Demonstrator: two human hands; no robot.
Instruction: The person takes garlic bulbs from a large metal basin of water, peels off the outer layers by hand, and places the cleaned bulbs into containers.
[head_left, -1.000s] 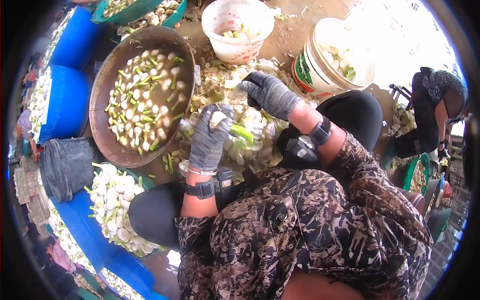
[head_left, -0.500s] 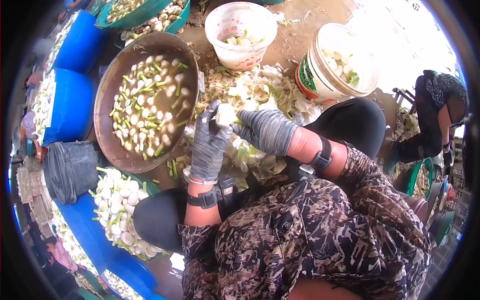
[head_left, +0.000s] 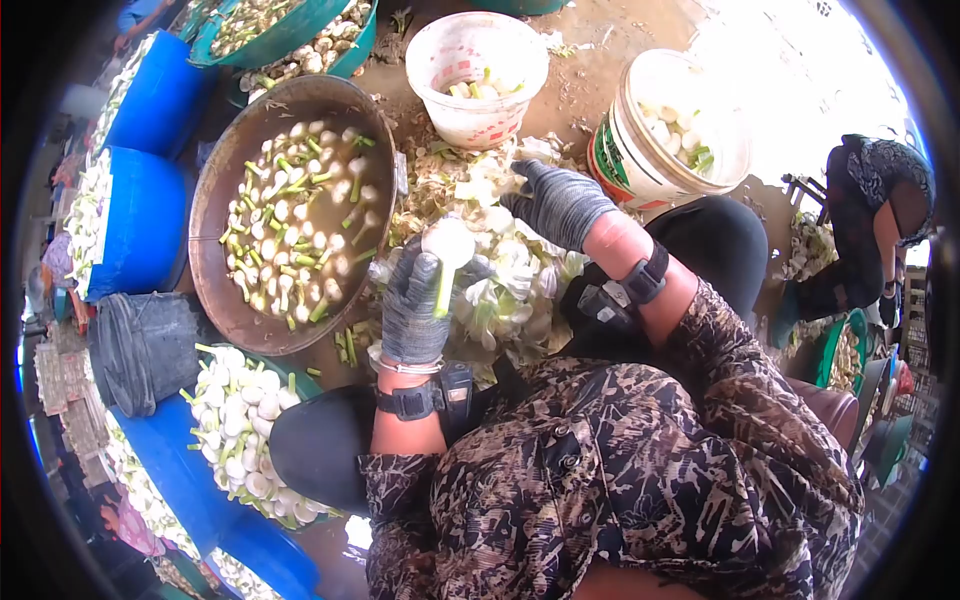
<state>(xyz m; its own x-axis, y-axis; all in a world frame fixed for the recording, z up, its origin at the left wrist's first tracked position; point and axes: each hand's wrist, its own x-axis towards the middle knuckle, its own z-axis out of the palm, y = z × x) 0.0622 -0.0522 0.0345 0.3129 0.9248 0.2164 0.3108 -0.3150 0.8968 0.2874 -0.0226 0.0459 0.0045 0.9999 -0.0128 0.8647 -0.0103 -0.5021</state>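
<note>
change: right hand in a grey knit glove (head_left: 560,200) has come off the bulb and now lies spread open over the heap of white-green peelings (head_left: 500,260)
left hand: grey-gloved left hand (head_left: 415,305) closed round the green stalk of the round white peeled bulb (head_left: 449,240), bulb upright above the heap
meaning: outer layer likely stripped, bulb looks clean
near: brown round metal basin of soaking bulbs (head_left: 290,210), just left
writing: white bucket with green-red label (head_left: 660,125), text unreadable

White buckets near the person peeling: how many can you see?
2. One white bucket stands at the top centre; a second bucket, with a green and red label, sits to its right. Others may be hidden beyond the frame.
</note>
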